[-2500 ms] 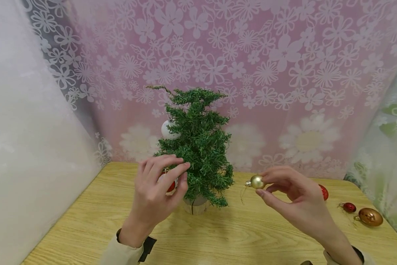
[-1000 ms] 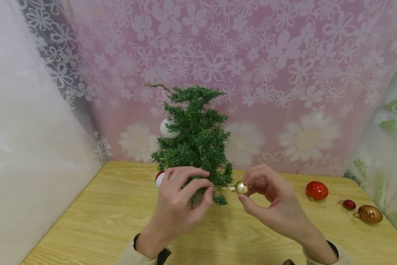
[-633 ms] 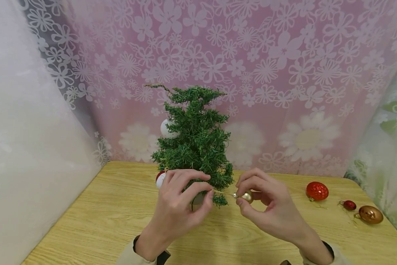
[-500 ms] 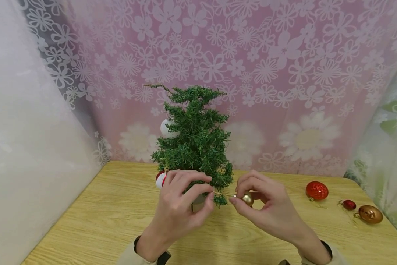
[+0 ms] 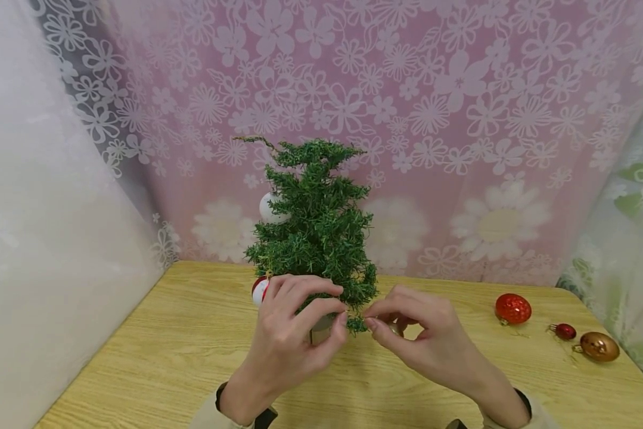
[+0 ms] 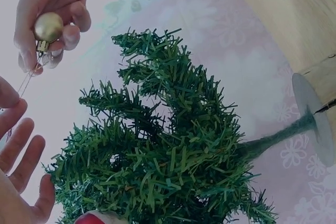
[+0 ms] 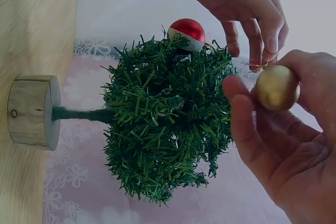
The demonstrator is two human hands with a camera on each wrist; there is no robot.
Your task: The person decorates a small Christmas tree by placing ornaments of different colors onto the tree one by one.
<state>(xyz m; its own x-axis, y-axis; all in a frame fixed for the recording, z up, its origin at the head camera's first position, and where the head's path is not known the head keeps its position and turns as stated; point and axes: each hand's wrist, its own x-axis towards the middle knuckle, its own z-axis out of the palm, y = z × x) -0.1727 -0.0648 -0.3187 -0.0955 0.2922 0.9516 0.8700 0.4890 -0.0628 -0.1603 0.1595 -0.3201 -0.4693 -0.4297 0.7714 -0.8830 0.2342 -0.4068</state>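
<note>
A small gold bauble (image 6: 49, 27) hangs on a thin gold thread between the two hands, in front of the little green Christmas tree (image 5: 321, 220). My left hand (image 5: 286, 333) pinches the thread's far end between thumb and index finger, its other fingers loosely bent. With thumb and index finger, my right hand (image 5: 434, 333) pinches the thread close to the bauble's cap; the ball lies against its fingers, mostly hidden in the head view. A red and white bauble (image 7: 187, 31) hangs low on the tree's left side, and a white ball (image 5: 272, 207) sits higher there.
On the right of the wooden table (image 5: 139, 339) lie a red bauble (image 5: 513, 309), a small dark red one (image 5: 565, 332) and a copper one (image 5: 599, 347). The tree stands on a round wooden base (image 7: 32, 113). A pink flowered curtain (image 5: 407, 119) hangs behind.
The right hand brought the gold bauble left to the left hand, which took the thread. Its fingers then slid from the ball past the cap onto the thread, closer to the left hand.
</note>
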